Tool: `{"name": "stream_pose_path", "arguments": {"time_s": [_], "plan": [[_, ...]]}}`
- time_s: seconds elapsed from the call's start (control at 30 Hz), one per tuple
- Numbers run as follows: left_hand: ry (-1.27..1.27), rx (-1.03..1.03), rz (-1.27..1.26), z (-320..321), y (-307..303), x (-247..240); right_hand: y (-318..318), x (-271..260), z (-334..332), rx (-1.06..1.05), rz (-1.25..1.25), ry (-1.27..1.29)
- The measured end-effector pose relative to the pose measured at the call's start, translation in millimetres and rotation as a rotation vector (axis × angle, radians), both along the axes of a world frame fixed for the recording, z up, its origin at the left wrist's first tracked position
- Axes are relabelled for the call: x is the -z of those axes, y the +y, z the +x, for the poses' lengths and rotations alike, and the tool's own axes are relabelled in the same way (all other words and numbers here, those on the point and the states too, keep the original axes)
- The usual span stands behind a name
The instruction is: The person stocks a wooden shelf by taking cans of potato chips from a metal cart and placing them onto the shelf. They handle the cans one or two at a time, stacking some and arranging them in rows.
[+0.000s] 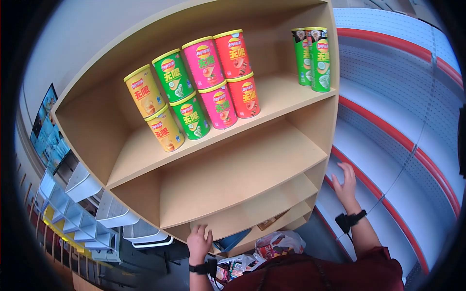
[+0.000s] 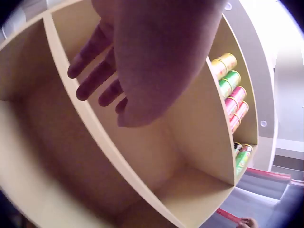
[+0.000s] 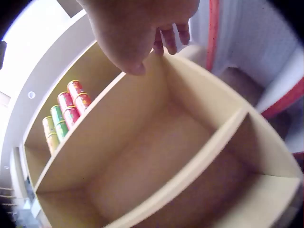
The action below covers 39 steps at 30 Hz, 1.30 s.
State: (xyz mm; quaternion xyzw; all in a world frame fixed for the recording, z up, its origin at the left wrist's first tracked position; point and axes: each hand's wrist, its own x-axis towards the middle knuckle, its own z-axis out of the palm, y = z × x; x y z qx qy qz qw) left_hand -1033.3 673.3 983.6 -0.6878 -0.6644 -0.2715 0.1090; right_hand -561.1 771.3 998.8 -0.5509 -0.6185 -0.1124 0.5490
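Note:
My left hand is near the front edge of a lower board of the wooden shelf, its fingers loosely bent and holding nothing. Off the shelf's right side, my right hand is raised with fingers spread and nothing in them. On the upper board stand Lay's chip cans stacked two high: yellow cans, green cans, pink cans and red cans. Taller green chip cans stand at that board's right end. In the left wrist view the left palm hangs before the shelf compartments.
White metal racks with red edges stand close on the right. Plastic bags of packets sit on the floor by my body. White bins and a screen are at the left. A brown tray-like item lies on a low board.

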Motion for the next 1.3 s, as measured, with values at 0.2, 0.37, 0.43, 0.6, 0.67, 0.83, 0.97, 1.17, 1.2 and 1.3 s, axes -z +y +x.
{"name": "stream_pose_path", "arguments": {"time_s": [0.2, 0.37, 0.43, 0.6, 0.67, 0.83, 0.97, 1.17, 1.2, 1.3], "plan": [[-0.033, 0.003, -0.146, -23.2, -27.1, 31.8, -92.6, 79.0, 16.5, 0.214, -0.299, 0.138], [-0.042, 0.242, -0.102, 7.1, 3.6, 36.8, -161.3, 98.8, 14.2, 0.323, -0.479, 0.011], [-0.077, 0.354, -0.075, 28.9, 14.4, 34.1, -187.2, 107.0, 19.6, 0.384, -0.456, -0.084], [-0.207, 0.598, -0.112, 72.1, 36.9, 45.3, -264.2, 100.8, 30.3, 0.571, -0.565, -0.084], [-0.166, 0.667, -0.161, 88.7, 31.2, 34.1, -302.6, 103.2, 33.6, 0.691, -0.549, -0.131], [-0.116, 0.782, -0.196, 131.3, 31.4, 38.2, -410.4, 109.2, 53.5, 1.062, -0.623, 0.013], [-0.077, 0.886, -0.208, 166.3, 26.7, 36.4, -491.5, 110.3, 50.8, 1.352, -0.563, 0.088], [-0.074, 0.975, -0.210, 199.2, 19.4, 29.3, -551.3, 135.2, 45.4, 1.566, -0.780, 0.233], [-0.070, 0.981, -0.211, 199.6, 18.0, 28.6, -552.3, 140.7, 47.0, 1.556, -0.834, 0.317], [-0.005, 1.003, -0.212, 197.0, 22.3, 34.0, -535.6, 156.4, 60.3, 1.455, -0.823, 0.324]]}}
